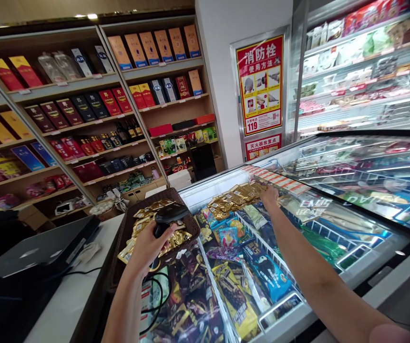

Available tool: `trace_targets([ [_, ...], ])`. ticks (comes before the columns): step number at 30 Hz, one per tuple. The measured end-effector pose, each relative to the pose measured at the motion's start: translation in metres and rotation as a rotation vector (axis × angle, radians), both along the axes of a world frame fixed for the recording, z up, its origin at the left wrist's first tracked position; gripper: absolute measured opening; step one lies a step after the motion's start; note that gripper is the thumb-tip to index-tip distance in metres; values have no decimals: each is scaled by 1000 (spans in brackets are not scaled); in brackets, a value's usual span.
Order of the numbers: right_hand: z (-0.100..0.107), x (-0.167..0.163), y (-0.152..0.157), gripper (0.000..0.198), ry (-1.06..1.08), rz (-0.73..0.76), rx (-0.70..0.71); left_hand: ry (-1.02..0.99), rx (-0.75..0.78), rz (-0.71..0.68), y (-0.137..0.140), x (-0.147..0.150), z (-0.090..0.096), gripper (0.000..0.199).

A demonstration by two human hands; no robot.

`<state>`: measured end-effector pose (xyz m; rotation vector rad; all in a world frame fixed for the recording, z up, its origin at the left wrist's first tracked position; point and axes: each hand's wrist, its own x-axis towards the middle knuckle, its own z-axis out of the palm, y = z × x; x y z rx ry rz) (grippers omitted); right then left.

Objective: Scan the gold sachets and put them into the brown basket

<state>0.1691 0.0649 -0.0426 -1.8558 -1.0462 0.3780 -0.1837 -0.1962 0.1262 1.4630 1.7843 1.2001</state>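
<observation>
My left hand [150,245] is wrapped round the handle of a black barcode scanner [171,213]. The scanner hangs above a dark brown woven basket [121,267] that holds many gold foil packets [132,247]. More gold packets [233,194] lie in a long overlapping row on the glass top of a chest freezer. At the right end of that row, my right hand [270,196] reaches down to the packets. Its fingertips are small and partly hidden, so a grip on a packet cannot be made out.
Beneath the freezer glass [212,281] lie wrapped ice creams and a white wire divider [272,257]. The scanner's black cable [160,290] loops below my left hand. To the left, a dark laptop-like device [44,243] rests on a white counter [79,290]. Boxed goods fill shelves [94,81] behind.
</observation>
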Motion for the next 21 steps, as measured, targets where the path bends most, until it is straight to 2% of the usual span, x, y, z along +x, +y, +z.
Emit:
trace_targets([
  [3, 3, -10, -4, 35, -36, -119, -12, 16, 6, 13, -3, -7, 5, 54],
  [5, 12, -21, -8, 35, -72, -142, 74, 53, -2, 46, -7, -14, 12, 53],
  [7, 28, -39, -14, 31, -109, -75, 202, 61, -12, 90, -13, -22, 19, 53],
  [10, 57, -86, -36, 27, -200, 195, 397, 27, -8, 156, -23, -37, 27, 55],
  [12, 72, -130, -64, 24, -259, 504, 467, 6, 12, 183, -29, -46, 30, 55],
  [14, 81, -180, -98, 24, -319, 800, 394, -10, 45, 192, -34, -52, 31, 54],
  [16, 85, -229, -129, 23, -418, 1005, 245, -22, 72, 196, -38, -57, 32, 53],
  [18, 87, -270, -149, 24, -531, 1148, 163, -34, 93, 213, -41, -61, 31, 52],
  [21, 87, -312, -158, 39, -685, 1317, 150, -35, 126, 231, -43, -64, 31, 52],
])
